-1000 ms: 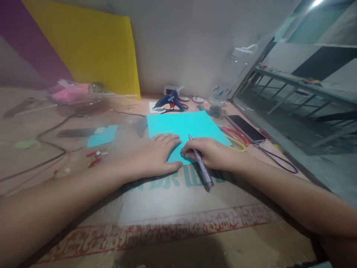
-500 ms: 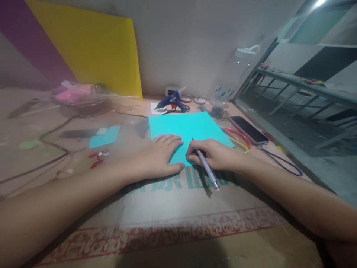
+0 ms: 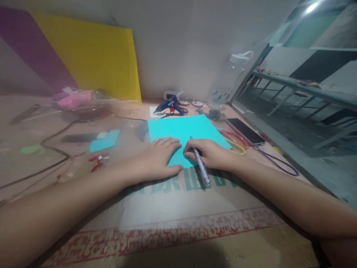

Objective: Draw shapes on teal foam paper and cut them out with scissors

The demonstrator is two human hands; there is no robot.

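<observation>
Gripping a pen (image 3: 203, 170) in the right hand (image 3: 213, 154) over a turquoise paper sheet (image 3: 185, 128), left hand (image 3: 163, 158) flat upon it.
Right fingers are closed narrowly around the barrel, whose near end sticks out past the sheet's near edge; left fingers lie outstretched, thumb spread away, on the sheet's near-left part. The sheet lies on the bench (image 3: 267, 247). Just right of the sheet are red and yellow tool handles (image 3: 240, 140), then a smartphone (image 3: 245, 131); beyond its far edge, a blue glue gun (image 3: 170, 105); beyond its far-right corner, a clear bottle (image 3: 223, 87).
</observation>
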